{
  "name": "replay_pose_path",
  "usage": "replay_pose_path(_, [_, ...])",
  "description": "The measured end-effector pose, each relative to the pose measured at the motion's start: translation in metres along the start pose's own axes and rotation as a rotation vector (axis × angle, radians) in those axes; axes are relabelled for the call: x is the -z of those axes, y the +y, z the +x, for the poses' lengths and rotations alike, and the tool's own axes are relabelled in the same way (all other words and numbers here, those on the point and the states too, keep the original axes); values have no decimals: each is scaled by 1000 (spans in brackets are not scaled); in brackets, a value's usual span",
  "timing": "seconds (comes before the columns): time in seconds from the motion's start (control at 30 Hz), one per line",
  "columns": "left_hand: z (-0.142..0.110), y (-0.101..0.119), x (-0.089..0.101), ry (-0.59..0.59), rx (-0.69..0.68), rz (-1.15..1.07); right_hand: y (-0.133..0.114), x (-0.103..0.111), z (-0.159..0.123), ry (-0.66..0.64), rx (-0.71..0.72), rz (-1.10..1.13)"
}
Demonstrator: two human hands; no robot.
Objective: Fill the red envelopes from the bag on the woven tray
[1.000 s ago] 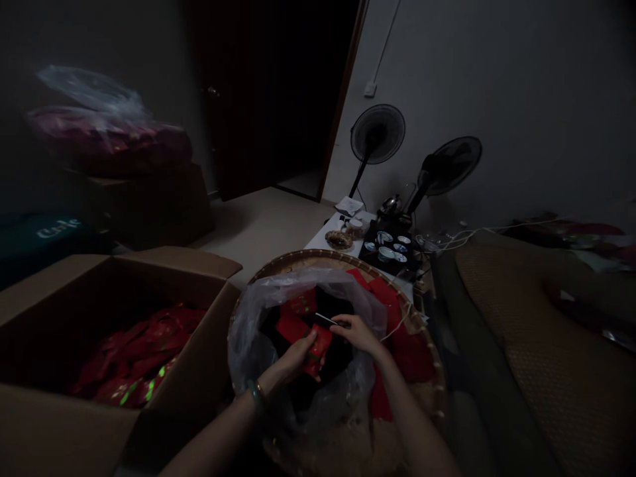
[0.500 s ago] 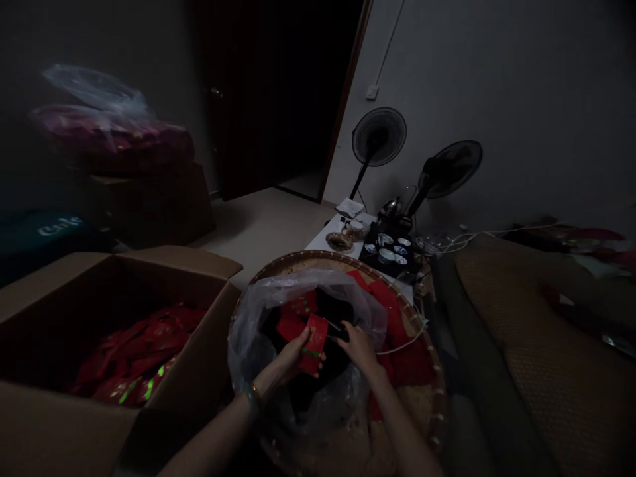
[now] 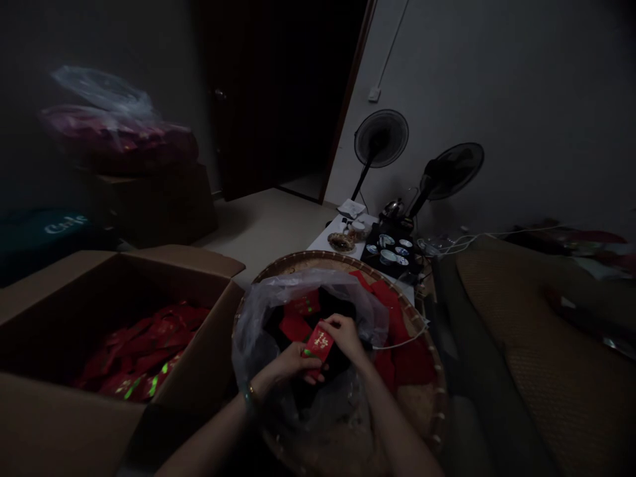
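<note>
A small red envelope [image 3: 320,342] with gold writing and a green mark is held over an open clear plastic bag [image 3: 253,324]. My left hand [image 3: 298,363] grips its lower end, thumb across the front. At its upper right end, my right hand [image 3: 345,332] pinches the edge between thumb and fingers. Inside the bag are more red packets [image 3: 294,324] and something black that I cannot make out. The bag rests in a round woven bamboo tray [image 3: 437,411], with red pieces [image 3: 395,331] lying on the tray's right side.
An open cardboard box [image 3: 196,351] full of red packets [image 3: 144,351] stands at the left. Beyond the tray, a low table [image 3: 322,240] bears a black tea tray with several cups [image 3: 387,256]. Two fans [image 3: 381,138] stand behind. A woven mat seat [image 3: 536,331] lies right.
The envelope has turned, and its gold writing now faces up. My right hand has come from a dark object beside the envelope to the envelope's upper end. The view shifted slightly.
</note>
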State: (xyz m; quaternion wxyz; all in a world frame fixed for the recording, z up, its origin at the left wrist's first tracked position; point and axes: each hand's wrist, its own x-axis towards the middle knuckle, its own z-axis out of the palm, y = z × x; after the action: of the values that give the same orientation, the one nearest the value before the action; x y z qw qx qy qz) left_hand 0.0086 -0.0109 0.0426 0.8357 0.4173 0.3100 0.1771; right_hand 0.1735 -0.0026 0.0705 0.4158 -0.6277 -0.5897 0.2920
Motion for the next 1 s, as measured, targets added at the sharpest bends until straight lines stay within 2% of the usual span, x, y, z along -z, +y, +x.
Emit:
replay_pose_path(0.2, [-4,1,4,78,-7,-34,6,11,-1,-86,-169,120])
replay_pose_path(0.33, [-8,2,4,57,-18,-37,10,14,-4,-96,-186,141])
replay_pose_path(0.53, [-14,9,4,98,-75,-16,8,13,-9,-186,-221,225])
replay_pose_path(0.7, [-5,9,8,253,-241,-5,5,7,-15,-241,-235,303])
replay_pose_path(0.83, [3,3,10,355,-257,-78,6,-9,-26,-217,-224,446])
replay_pose_path(1.0, [6,6,14,507,-343,-64,11,-24,-41,-214,-253,348])
